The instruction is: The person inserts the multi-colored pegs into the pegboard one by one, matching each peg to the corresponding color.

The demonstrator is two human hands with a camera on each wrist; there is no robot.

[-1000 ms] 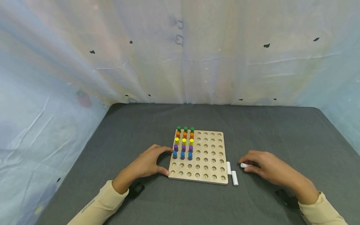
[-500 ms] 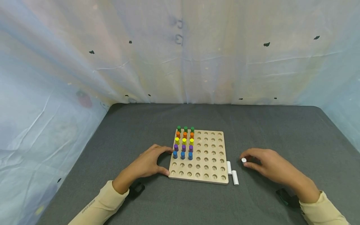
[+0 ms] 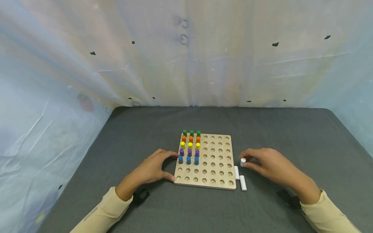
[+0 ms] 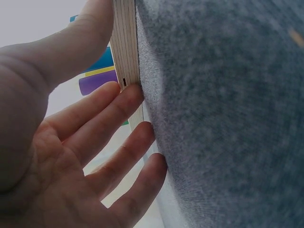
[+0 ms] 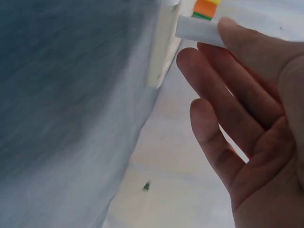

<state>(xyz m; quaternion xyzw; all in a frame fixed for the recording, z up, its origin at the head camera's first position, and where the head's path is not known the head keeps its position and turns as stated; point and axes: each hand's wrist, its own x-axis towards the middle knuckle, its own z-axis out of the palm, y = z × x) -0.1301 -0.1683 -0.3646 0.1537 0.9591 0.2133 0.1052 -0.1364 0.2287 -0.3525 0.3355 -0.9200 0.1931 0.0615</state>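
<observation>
A wooden pegboard (image 3: 200, 176) lies on the grey table, its left columns holding rows of green (image 3: 191, 133), orange (image 3: 190, 139), yellow (image 3: 190, 145), purple (image 3: 189, 152) and blue pegs (image 3: 188, 160). Against the board's left edge rest the fingertips and thumb of my left hand (image 3: 154, 166), fingers extended and spread; the left wrist view shows them touching the board's side (image 4: 126, 47). To the right of the board, my right hand (image 3: 271, 166) pinches a white peg (image 3: 243, 161) between thumb and forefinger. That white peg (image 5: 198, 30) stands roughly upright, raised off the table.
Two more white pegs lie on the table by the board's lower right: one peg (image 3: 236, 173) along its edge, the other peg (image 3: 243, 183) slightly nearer. Pale cloth walls (image 3: 215, 74) enclose the table's back and sides.
The right hand has turned the white peg from lying flat to roughly upright and moved it left toward the board. The left hand keeps its place at the board's edge.
</observation>
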